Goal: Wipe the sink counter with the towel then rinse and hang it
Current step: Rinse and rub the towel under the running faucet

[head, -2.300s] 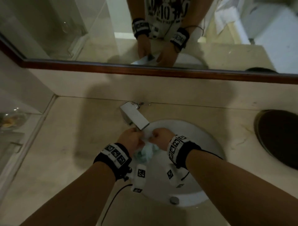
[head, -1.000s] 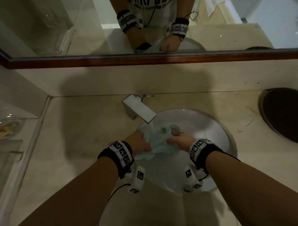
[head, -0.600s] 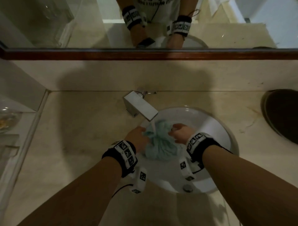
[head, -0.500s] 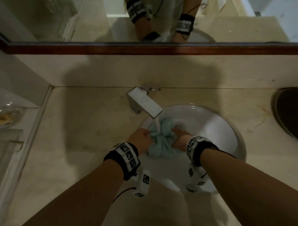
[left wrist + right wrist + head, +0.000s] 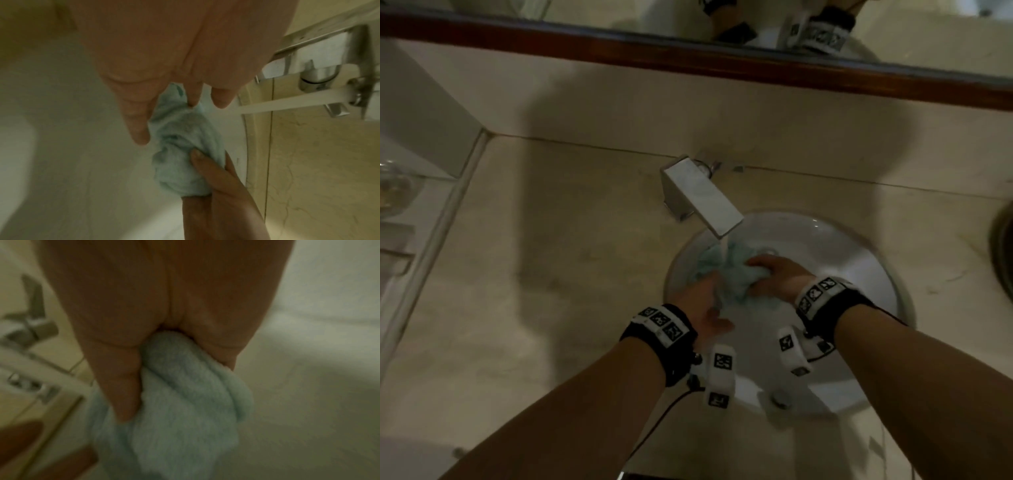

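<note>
Nearest the camera, two forearms reach forward over the front of the counter [image 5: 524, 260], each wearing a black wristband with white tags printed in black squares. Beyond them both hands are down inside the round white sink [image 5: 852, 260].

The left hand [image 5: 700, 301] has its fingers fairly straight and loosely spread; in the left wrist view a fingertip touches the upper edge of the towel [image 5: 180, 146] while the thumb lies just beside the cloth, not wrapped round it. The right hand [image 5: 779, 274] grips the other end, its fingers and thumb curled round a thick wad of fabric, which the right wrist view shows bulging out between thumb and palm.

The towel [image 5: 729, 274] is pale blue-green, with a soft, fuzzy pile. It is bunched into a crumpled, rope-like bundle with deep folds, stretched between the two hands low in the bowl. A stream of water [image 5: 723, 253] falls onto its far part.

Behind the hands, the flat rectangular metal faucet [image 5: 702, 198] juts over the rim of the sink from the beige stone counter. Farther back a beige wall rises to the dark wooden frame of a mirror [image 5: 722, 58], where the wristbands are reflected.
</note>
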A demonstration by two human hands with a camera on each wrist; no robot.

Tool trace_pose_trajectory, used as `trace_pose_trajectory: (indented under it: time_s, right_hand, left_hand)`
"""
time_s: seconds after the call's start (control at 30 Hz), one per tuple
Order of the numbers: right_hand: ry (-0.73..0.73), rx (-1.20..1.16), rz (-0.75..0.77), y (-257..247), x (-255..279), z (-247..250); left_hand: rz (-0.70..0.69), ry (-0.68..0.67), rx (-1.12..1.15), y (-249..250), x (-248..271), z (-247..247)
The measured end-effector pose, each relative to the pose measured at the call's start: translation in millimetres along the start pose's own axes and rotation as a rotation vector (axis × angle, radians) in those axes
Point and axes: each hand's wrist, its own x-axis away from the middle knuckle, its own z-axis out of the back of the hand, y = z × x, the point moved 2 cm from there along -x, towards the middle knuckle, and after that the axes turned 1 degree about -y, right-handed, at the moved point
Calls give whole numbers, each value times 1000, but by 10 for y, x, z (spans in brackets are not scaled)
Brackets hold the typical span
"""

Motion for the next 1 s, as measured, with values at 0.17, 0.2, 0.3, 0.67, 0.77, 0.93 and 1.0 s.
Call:
trace_pose_trajectory:
  time_s: [0.17, 0.2, 0.3, 0.67, 0.77, 0.93, 1.0]
  right_hand:
    - [-182, -620, -68, 87, 285, 273]
    - [-238, -662, -69, 41, 355, 321]
    - [-300, -698, -7, -77, 316, 407]
    - [170, 407, 46, -113, -232, -145]
    - [194, 587, 85, -203, -274, -246]
    - [38, 842, 134, -219, -333, -414]
    - [-114, 876, 117, -223, -327, -391]
  left_hand:
    - [-133, 68, -29, 127, 58, 18]
    - [-147, 72, -46, 159, 89, 55]
    - [-264, 93, -37, 331, 144, 114]
    - [-171, 125, -152, 219, -64, -43]
    - [-117, 136, -123, 218, -126, 16]
    - [59, 126, -149, 125, -154, 116]
    - [121, 117, -168, 69, -130, 120]
